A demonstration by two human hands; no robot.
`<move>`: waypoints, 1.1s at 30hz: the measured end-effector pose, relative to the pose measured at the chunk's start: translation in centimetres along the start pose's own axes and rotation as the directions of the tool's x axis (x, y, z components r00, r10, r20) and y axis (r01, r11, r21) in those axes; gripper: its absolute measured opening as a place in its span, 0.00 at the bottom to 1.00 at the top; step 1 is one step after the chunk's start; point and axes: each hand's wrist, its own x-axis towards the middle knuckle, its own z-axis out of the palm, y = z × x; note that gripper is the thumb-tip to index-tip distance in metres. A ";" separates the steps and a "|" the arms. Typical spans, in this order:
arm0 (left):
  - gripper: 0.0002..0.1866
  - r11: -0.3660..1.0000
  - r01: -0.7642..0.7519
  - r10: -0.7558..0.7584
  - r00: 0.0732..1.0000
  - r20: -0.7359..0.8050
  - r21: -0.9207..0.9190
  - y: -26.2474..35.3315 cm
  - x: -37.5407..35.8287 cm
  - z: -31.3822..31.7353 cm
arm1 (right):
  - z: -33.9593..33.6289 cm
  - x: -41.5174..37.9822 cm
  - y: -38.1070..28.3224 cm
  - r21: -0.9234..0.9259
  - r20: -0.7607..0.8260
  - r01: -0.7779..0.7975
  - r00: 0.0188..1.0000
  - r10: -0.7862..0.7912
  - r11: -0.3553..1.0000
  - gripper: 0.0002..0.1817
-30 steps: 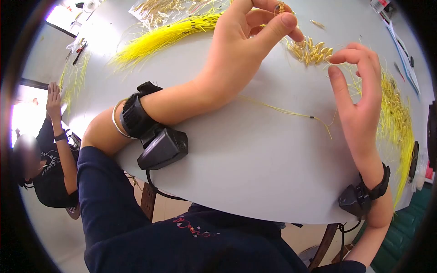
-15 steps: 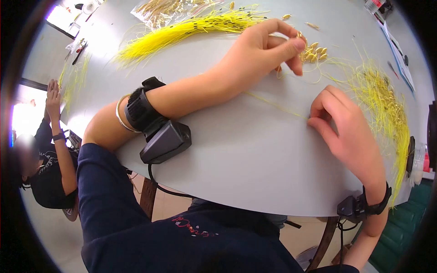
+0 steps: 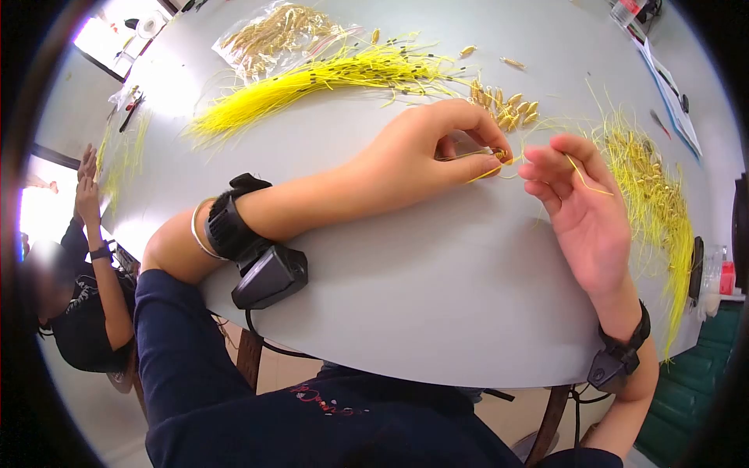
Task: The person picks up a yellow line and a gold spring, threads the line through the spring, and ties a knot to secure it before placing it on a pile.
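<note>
My left hand (image 3: pixel 460 148) is closed, thumb and forefinger pinching a small gold metal piece (image 3: pixel 499 154) with a yellow line (image 3: pixel 484 174) at it. Just to its right, my right hand (image 3: pixel 581 203) is turned with its palm up and fingers curled. A length of yellow line (image 3: pixel 579 173) runs from its thumb and fingers across the palm side. Beyond the left hand lies a small pile of gold metal pieces (image 3: pixel 515 111). A bundle of yellow lines with dark beads (image 3: pixel 312 78) stretches behind my left forearm.
A clear plastic bag of gold pieces (image 3: pixel 285 35) lies at the back. To the right spreads a heap of yellow lines with gold pieces (image 3: pixel 651 175). Papers (image 3: pixel 671 97) rest at the far right. Another person (image 3: pixel 86 304) sits at left, hands raised at the table.
My left hand has come down towards me, still pinching a gold piece. My right hand has moved up beside it and turned from palm down to palm up.
</note>
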 end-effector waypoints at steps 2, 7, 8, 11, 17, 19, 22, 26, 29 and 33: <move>0.08 0.999 0.004 -0.003 1.000 0.027 -0.045 -0.4 0.1 0.0 | -0.7 0.1 0.4 0.004 -0.019 0.001 1.000 -0.001 1.000 0.12; 0.10 0.998 -0.003 0.008 0.996 0.093 -0.057 -0.4 -0.1 -0.1 | -4.2 0.4 0.5 -0.313 -0.049 0.277 0.951 -0.306 0.908 0.12; 0.10 0.998 0.001 0.004 0.996 0.084 -0.064 -0.3 -0.1 -0.1 | -3.8 0.8 0.4 -0.309 -0.052 0.274 0.951 -0.304 0.911 0.12; 0.10 0.997 -0.014 0.017 0.999 0.046 -0.079 -0.5 -0.1 0.1 | -2.7 1.7 0.2 -0.336 -0.507 0.267 0.757 -0.412 0.903 0.12; 0.09 0.993 0.014 -0.011 1.000 0.022 -0.119 -0.2 -0.1 0.1 | -2.8 0.5 -0.2 -0.224 -0.021 0.078 0.996 -0.084 0.971 0.10; 0.09 0.987 0.013 -0.010 1.000 0.020 -0.161 -0.3 -0.1 0.2 | -1.6 0.1 -0.3 -0.439 0.053 -0.094 0.990 0.130 0.894 0.10; 0.07 0.980 -0.021 0.018 1.000 -0.015 -0.198 -0.2 -0.1 0.2 | -1.4 0.0 -0.1 -0.475 0.006 -0.089 0.994 0.105 0.875 0.09; 0.07 0.991 -0.032 0.039 0.998 0.057 -0.127 0.0 0.0 -0.3 | -1.3 -0.1 0.1 -0.476 -0.015 -0.074 0.997 0.077 0.877 0.07; 0.07 0.986 -0.018 0.029 0.997 0.065 -0.163 -0.1 0.0 -0.2 | -1.1 -0.2 -0.1 -0.505 -0.017 -0.094 0.995 0.099 0.858 0.07; 0.07 0.978 -0.032 0.038 0.999 0.027 -0.208 -0.3 -0.1 0.0 | -1.0 -0.2 -0.1 -0.507 -0.010 -0.091 0.995 0.100 0.857 0.07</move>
